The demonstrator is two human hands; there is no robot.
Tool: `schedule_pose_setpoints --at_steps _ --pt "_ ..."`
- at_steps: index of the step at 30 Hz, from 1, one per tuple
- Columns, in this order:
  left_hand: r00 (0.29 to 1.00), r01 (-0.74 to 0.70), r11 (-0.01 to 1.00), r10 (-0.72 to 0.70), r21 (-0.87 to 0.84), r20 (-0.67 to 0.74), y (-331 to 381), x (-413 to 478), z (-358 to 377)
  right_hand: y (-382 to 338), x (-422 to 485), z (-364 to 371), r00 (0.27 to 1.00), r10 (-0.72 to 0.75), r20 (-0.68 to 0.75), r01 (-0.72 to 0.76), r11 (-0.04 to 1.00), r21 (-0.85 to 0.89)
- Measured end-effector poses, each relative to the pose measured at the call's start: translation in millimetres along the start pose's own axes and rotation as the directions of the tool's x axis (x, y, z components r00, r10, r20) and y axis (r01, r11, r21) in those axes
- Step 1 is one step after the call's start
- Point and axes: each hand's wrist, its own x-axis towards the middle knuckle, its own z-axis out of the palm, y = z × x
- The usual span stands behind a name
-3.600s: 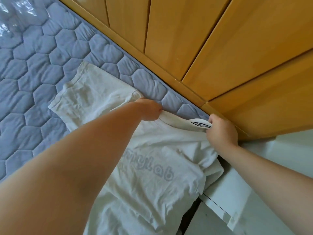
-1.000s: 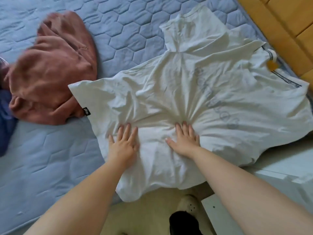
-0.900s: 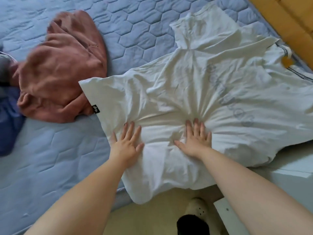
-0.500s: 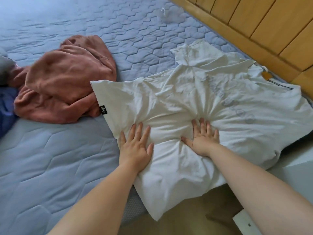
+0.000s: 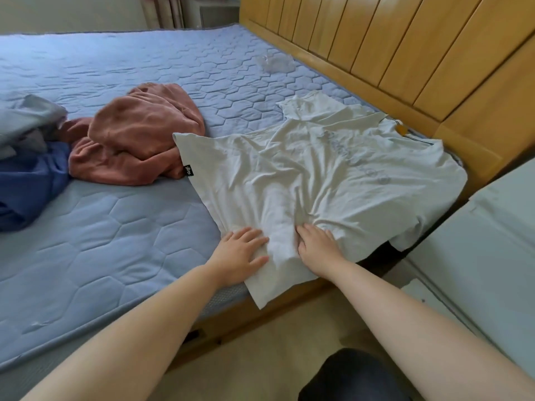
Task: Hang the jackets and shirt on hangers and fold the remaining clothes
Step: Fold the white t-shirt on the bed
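Your left hand (image 5: 240,253) and right hand (image 5: 317,244) press flat, fingers straight, on the white T-shirt (image 5: 318,169) spread over the bed (image 5: 101,227).

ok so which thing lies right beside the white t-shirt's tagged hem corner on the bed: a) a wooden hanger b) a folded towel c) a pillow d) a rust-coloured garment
D: the bunched rust-coloured garment lies on the mattress right beside the white t-shirt, at its black-tagged corner.
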Motion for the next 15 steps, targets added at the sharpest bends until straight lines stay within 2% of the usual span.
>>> schedule_pose_setpoints --at_steps 3,5,7,8,9,11,13,15 --pt "0.994 0.022 1.0 -0.021 0.009 -0.107 18 -13 -15 -9 -22 -6 1.0 -0.016 0.001 0.015 0.987 0.158" --pt "0.983 0.151 0.989 -0.15 -0.004 -0.109 28 -19 -19 -11 -34 -10 0.995 -0.048 0.086 0.034 0.987 0.156" --pt "0.955 0.27 0.952 -0.284 -0.146 -0.087 29 -24 -10 -12 -43 -11 0.979 -0.073 0.191 0.053 0.993 0.11" --pt "0.926 0.322 0.901 -0.364 -0.292 -0.101 28 -26 -3 -13 -45 -10 0.975 -0.068 0.212 0.046 0.993 0.108" --pt "0.881 0.35 0.804 -0.457 -0.481 -0.124 29 -29 3 -15 -47 -8 0.977 -0.058 0.204 0.032 0.992 0.125" --pt "0.754 0.292 0.543 -0.637 -0.787 -0.16 33 -32 9 -18 -49 -3 0.992 -0.029 0.125 0.007 0.984 0.179" --pt "0.663 0.234 0.403 -0.732 -0.884 -0.158 40 -32 7 -20 -52 -3 0.999 0.004 0.051 -0.015 0.972 0.233" --pt "0.625 0.235 0.28 -0.777 -0.931 -0.075 38 -28 5 -21 -55 -3 0.999 0.017 0.046 -0.028 0.964 0.263"
